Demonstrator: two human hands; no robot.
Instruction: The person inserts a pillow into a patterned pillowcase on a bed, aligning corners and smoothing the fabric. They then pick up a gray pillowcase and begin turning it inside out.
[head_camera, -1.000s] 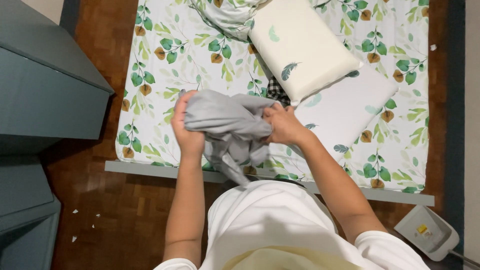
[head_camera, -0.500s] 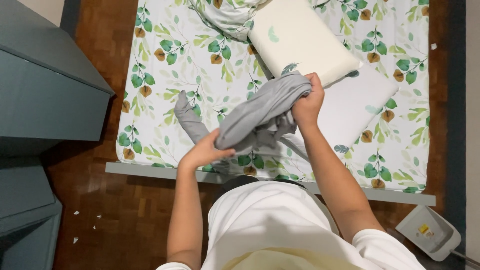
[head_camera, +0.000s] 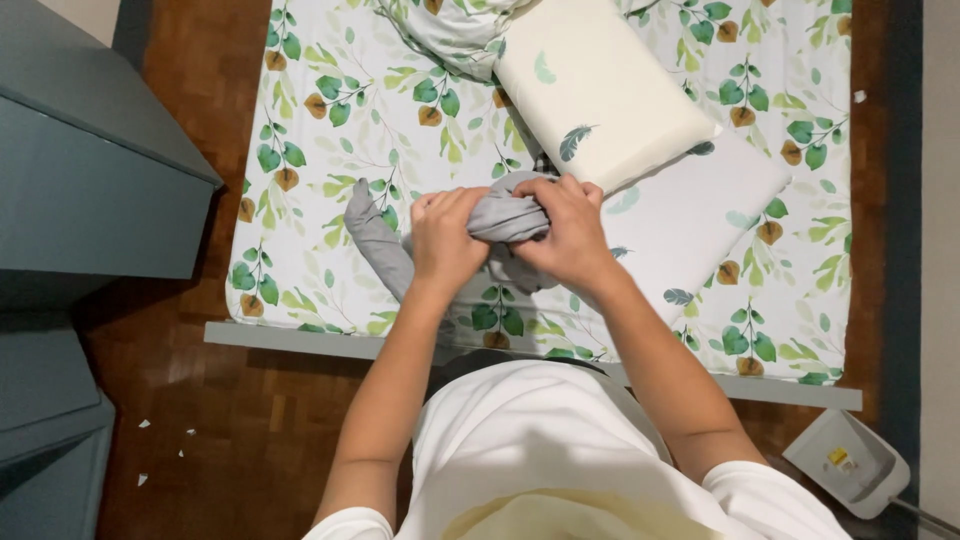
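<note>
A grey garment (head_camera: 500, 218) is bunched between both of my hands above the leaf-printed bed sheet (head_camera: 330, 130). My left hand (head_camera: 445, 240) grips its left part and my right hand (head_camera: 565, 232) grips its right part. One loose end of the garment (head_camera: 372, 240) trails down to the left and lies on the sheet. Most of the cloth is hidden under my fingers.
A white pillow with feather prints (head_camera: 595, 90) lies behind my hands, a flatter leaf-printed pillow (head_camera: 700, 215) to its right. A teal cabinet (head_camera: 90, 170) stands at the left on the wooden floor (head_camera: 250, 430). A white device (head_camera: 845, 462) sits at the lower right.
My right hand came down from its raised position with the garment. My left hand moved up and took hold of the cloth, bunching it between both hands.
</note>
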